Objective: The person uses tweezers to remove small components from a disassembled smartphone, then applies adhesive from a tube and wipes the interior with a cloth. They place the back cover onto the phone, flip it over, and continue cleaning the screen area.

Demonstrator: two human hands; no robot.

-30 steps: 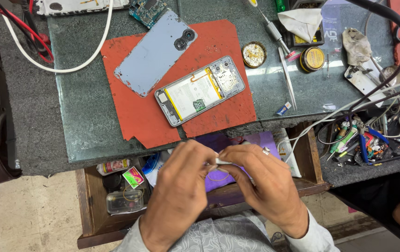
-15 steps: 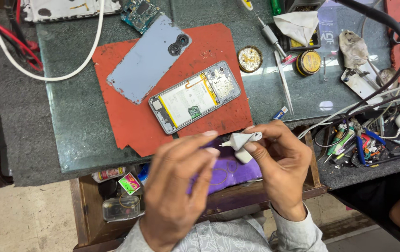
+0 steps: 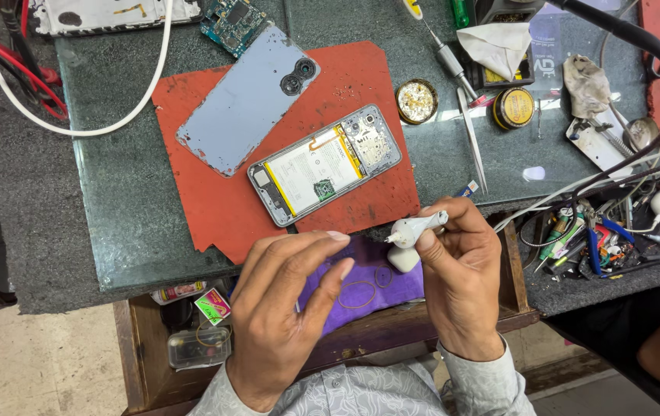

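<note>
- Head view: the right hand (image 3: 461, 285) pinches a small white tube (image 3: 416, 228) between thumb and fingertips, its nozzle pointing left, just above the open drawer (image 3: 361, 339).
- The left hand (image 3: 288, 308) is empty, fingers spread loosely, close beside the tube but apart from it.
- A second ago both hands were pressed together around the tube; now they have parted, so the tube seems readied for use, perhaps uncapped.
- A small white piece (image 3: 403, 259) sits just below the nozzle; whether it is a cap cannot be told.
- On the worktop (image 3: 114, 223), the opened phone (image 3: 324, 164) lies on the red mat (image 3: 214, 208) beside its blue back cover (image 3: 245, 100), untouched.
</note>
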